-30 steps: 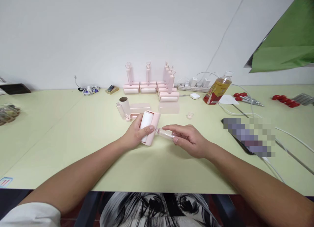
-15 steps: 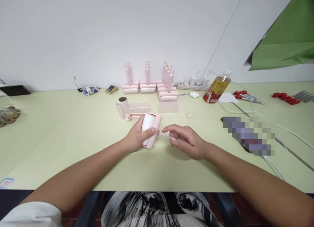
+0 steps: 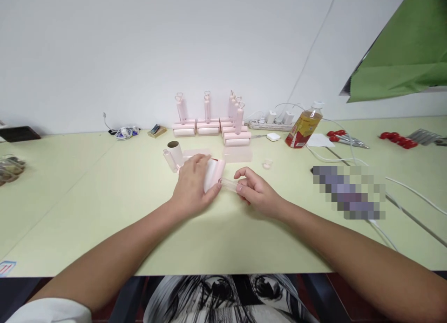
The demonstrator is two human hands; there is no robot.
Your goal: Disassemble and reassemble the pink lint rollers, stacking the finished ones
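My left hand lies over a pink lint roller head with a white roll, fingers wrapped on it, pressing it to the pale green table. My right hand pinches the roller's clear handle, which sticks out to the right of the head. Just behind the left hand lie a bare cardboard-core roll, a clear handle part and a clear pink cover. Another clear cover rests behind the right hand.
Several finished pink rollers stand upright at the back. A power strip, an amber bottle, red-handled scissors, white cables, a pixelated dark object lie right. A coiled cable sits back left.
Both hands moved the roller slightly away from me. The left hand turned palm-down over the head, now covering most of the white roll. The right hand's fingers curled tighter on the handle.
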